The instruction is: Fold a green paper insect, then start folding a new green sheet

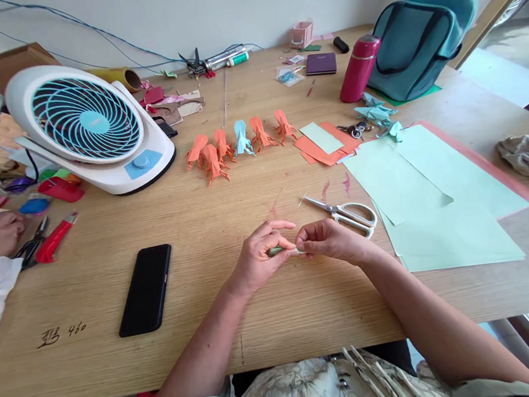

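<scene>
Between my two hands is a small piece of folded pale green paper point(275, 251), mostly hidden by the fingers. My left hand point(263, 249) pinches it between thumb and fingers, with one finger stretched out above. The fingertips of my right hand point(324, 241) pinch its right end. Just beyond the right hand lie white-handled scissors point(354, 212), blades pointing up and left. Further back stands a group of folded paper figures, several orange point(212, 162) and one light blue point(241, 138). Large pale green sheets point(454, 234) lie to the right of my right hand.
A black phone point(145, 290) lies left of my hands. Behind it are a red utility knife point(55, 238) and a white fan point(89, 126). Another person's hand point(0, 234) rests at the left edge. A red bottle point(360, 68) and teal bag point(414, 47) stand at back right.
</scene>
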### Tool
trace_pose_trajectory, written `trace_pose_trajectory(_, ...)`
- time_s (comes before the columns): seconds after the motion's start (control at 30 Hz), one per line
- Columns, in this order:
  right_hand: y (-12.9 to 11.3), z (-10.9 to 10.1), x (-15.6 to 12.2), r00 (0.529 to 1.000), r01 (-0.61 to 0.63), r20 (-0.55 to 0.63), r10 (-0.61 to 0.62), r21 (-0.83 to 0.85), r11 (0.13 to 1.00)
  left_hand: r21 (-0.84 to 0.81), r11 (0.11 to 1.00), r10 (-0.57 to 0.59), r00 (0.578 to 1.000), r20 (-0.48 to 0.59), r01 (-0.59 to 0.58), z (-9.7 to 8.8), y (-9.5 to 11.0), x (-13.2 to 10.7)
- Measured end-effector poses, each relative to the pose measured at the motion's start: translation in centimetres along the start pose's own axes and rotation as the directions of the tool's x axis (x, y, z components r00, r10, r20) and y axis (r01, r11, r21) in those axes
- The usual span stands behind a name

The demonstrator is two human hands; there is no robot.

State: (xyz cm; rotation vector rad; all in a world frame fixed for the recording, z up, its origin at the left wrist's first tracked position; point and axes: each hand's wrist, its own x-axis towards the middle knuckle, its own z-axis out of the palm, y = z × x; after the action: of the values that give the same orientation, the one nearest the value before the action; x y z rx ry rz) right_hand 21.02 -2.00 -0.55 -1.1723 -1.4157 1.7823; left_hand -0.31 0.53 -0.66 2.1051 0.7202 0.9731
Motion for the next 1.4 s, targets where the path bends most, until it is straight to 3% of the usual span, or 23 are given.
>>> trace_pose_trajectory(0.27, 0.7, -0.1, 0.3, 0.998, 0.046, -0.034, -0.047, -0.025, 0.999, -0.017, 0.999, -0.049, 0.999, -0.015, 0.049, 0.1, 0.0, 0.1)
trace_pose_trajectory(0.5, 0.6, 0.2, 0.4, 0.982, 0.169, -0.088, -0.164, 0.055, 0.984, -0.035, 0.996, -0.079, 0.997, -0.024, 0.079, 0.4, -0.2, 0.0)
trace_pose_trajectory(1.0, -0.1, 1.0, 0.0, 0.939, 0.225, -0.215, -0.268, -0.204, 0.953, -0.046, 0.995, -0.093, 0.994, -0.059, 0.09, 0.6, -0.1, 0.0)
trace_pose_trajectory(1.4, 0.3, 1.3, 0.2, 0.909, 0.233, -0.29, -0.299, -0.239, 0.943, -0.069, 0.993, -0.101, 0.986, -0.131, 0.093, 0.8, 0.4, 0.3)
